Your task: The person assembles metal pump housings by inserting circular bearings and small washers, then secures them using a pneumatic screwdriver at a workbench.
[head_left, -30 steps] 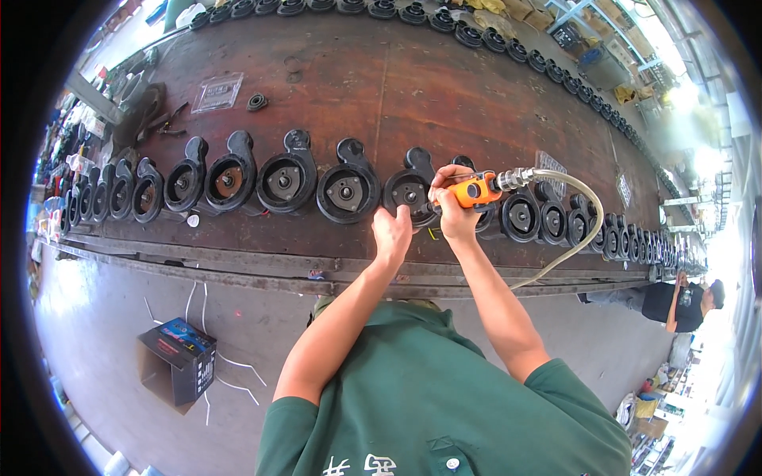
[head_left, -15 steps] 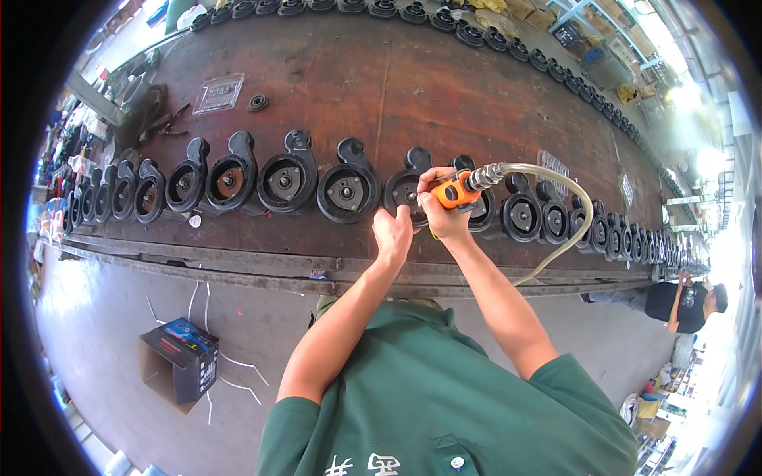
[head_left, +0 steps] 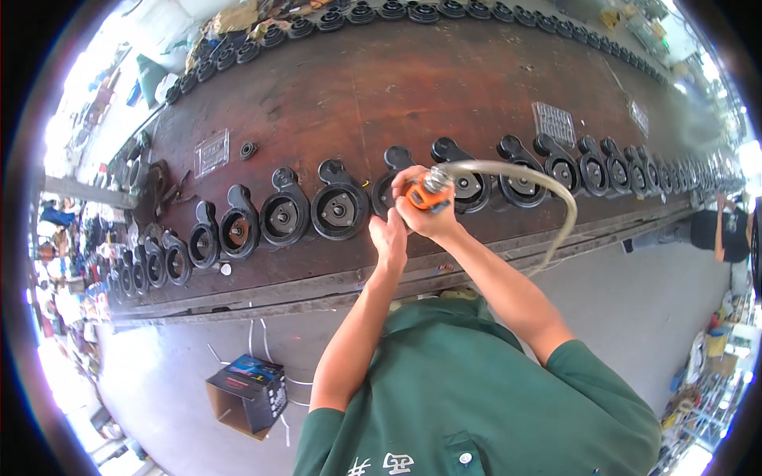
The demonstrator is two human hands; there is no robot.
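Note:
My right hand is wrapped round an orange pneumatic screwdriver, whose metal fitting leads into a pale air hose. The tool's working end is hidden behind my hands. Just left of it, my left hand is closed, its fingers bunched at the near rim of a round black housing; what they pinch is hidden. That housing has a rounded arm pointing away from me and is partly covered by my right hand. Similar black housings stand close on its left, and another on its right.
The row of housings runs along the near edge of the brown table; a second row lines the far edge. Clear plastic trays and a small black ring lie on top. A carton sits on the floor. Another person is at far right.
The view has turned, so the table now slopes up to the right. My hands and the screwdriver stay at the same housing; the screwdriver and hose have tilted somewhat.

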